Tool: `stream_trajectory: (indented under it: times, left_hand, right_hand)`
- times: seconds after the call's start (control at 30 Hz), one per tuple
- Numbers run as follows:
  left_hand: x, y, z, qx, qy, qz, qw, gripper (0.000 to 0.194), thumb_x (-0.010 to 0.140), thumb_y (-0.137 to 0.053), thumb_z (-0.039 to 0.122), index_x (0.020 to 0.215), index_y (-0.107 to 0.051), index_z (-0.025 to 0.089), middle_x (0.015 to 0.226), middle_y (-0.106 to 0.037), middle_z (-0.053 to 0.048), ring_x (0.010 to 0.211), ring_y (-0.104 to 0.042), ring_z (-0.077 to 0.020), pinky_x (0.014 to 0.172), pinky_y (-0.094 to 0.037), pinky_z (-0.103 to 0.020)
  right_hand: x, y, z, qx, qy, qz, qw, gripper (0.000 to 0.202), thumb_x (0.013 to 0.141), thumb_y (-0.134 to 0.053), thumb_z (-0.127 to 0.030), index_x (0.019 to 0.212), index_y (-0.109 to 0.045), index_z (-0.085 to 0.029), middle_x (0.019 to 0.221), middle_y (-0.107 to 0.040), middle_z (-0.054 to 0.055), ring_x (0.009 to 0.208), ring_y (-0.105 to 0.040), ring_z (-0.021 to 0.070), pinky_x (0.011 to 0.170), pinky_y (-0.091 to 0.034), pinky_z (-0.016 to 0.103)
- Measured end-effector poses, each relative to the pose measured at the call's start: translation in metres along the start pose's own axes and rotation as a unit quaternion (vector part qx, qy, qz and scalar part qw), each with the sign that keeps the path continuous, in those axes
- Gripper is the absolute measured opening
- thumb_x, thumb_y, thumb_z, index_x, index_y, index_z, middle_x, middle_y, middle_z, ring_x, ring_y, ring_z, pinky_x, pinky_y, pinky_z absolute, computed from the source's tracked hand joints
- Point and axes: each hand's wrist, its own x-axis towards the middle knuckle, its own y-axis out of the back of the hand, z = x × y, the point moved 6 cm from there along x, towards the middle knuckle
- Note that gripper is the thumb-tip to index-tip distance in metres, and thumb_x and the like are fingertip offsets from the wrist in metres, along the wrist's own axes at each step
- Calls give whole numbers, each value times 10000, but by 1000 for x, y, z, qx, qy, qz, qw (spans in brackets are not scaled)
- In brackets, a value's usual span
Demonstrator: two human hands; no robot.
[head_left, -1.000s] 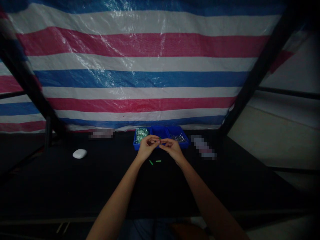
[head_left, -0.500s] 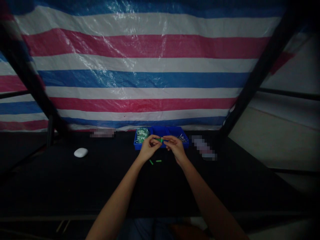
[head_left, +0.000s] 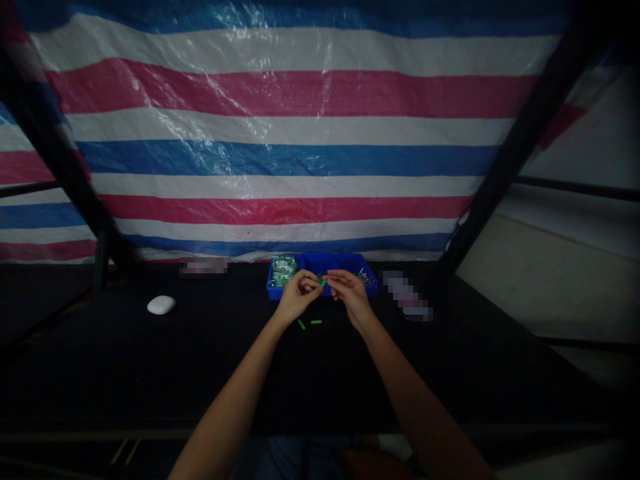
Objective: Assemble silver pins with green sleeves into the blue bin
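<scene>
Two hands, head view | left hand [head_left: 296, 298]: fingers pinched a small green piece [head_left: 323, 283] | right hand [head_left: 353, 298]: fingers were at its end, grip unclear | piece was near the blue tray [head_left: 319, 261], two green strips [head_left: 316, 322] on the bench [head_left: 150, 373] | step, judged: fingertip handling | next move seemed to call for a steady, light pinch

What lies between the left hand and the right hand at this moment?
In the head view, a small green piece lies between the fingertips of the left hand and the right hand; its exact shape is too small to tell.
</scene>
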Motion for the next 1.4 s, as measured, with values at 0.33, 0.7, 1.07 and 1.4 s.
stream_trajectory:
  times: [0.33,0.7,1.07,1.4]
  left_hand:
    - [0,3,1,41,-20,6,999,240,670,-632,256,836,-506,135,730,-591,-20,619,-537,-80,582,-410,-197]
    - [-11,-3,5,215,-35,-138,966,181,681,-597,283,794,-618,143,723,-615,-32,587,-531,-104,529,-393,-203]
    - [-20,-7,-15,357,-41,-230,904,139,603,-641,267,712,-668,186,656,-634,-13,554,-547,-124,496,-362,-199]
    - [-9,-4,4,265,-34,-137,954,180,722,-556,289,792,-612,133,738,-603,-24,609,-506,-100,558,-381,-203]
  right_hand:
    - [2,1,6,-101,10,-12,995,323,598,-662,-422,814,-659,-182,453,-507,-32,389,-394,79,374,-306,214]
    - [8,17,6,-176,79,47,980,273,628,-631,-394,793,-655,-177,713,-642,44,454,-462,101,400,-336,231]
    - [9,11,10,-200,62,20,978,299,657,-601,-363,882,-627,-168,845,-647,64,434,-483,83,425,-379,230]
    - [7,3,13,-209,89,13,974,265,695,-559,-380,817,-632,-157,754,-636,47,424,-451,82,408,-378,219]
